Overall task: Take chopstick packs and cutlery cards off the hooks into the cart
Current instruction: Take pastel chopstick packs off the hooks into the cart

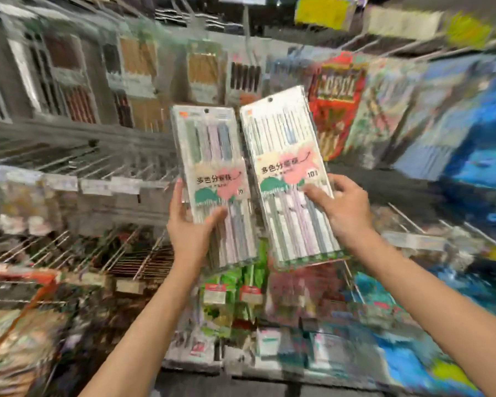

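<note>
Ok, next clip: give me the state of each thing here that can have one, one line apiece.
Left hand: grips the left chopstick pack near its lower half.
Right hand: grips the right chopstick pack at its right edge.
Left chopstick pack: off the hook, upright, sealed.
Right chopstick pack: off the hook, tilted slightly left, sealed.
Wire hooks: bare along this row.

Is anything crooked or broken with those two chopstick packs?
Nothing looks broken. The left hand holds one chopstick pack and the right hand holds the other pack. Both tilt slightly, only because they are hand-held. The shelves are too blurred to judge.
</note>
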The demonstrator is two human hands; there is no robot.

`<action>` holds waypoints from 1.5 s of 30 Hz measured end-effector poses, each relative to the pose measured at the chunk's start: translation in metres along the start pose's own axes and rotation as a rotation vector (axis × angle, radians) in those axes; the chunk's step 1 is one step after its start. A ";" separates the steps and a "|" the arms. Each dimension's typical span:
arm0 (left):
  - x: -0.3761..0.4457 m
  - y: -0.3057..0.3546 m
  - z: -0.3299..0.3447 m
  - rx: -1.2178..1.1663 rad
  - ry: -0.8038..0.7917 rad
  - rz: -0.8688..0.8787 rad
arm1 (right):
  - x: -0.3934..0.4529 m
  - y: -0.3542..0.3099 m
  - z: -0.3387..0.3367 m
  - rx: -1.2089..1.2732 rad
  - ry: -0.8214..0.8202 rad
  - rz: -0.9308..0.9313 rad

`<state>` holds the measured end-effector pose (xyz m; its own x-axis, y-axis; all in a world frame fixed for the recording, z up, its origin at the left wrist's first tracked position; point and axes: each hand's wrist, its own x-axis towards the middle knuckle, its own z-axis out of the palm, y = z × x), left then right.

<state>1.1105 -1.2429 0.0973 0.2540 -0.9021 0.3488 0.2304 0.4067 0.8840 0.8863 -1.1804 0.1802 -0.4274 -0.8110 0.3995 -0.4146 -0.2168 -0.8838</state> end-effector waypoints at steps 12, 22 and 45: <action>-0.048 0.009 0.192 -0.077 -0.262 0.071 | 0.030 0.036 -0.183 0.070 0.190 0.084; -0.019 0.026 0.245 -0.028 -0.342 0.189 | 0.079 0.039 -0.200 0.265 0.285 0.122; 0.047 0.004 0.269 -0.045 -0.362 0.276 | 0.185 0.060 -0.181 0.254 0.244 0.100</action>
<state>0.8710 -1.3228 0.2008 -0.0310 -0.7480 0.6629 0.2424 0.6378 0.7310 0.6367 -1.2453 0.2452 -0.6476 -0.6880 0.3274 -0.1615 -0.2959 -0.9415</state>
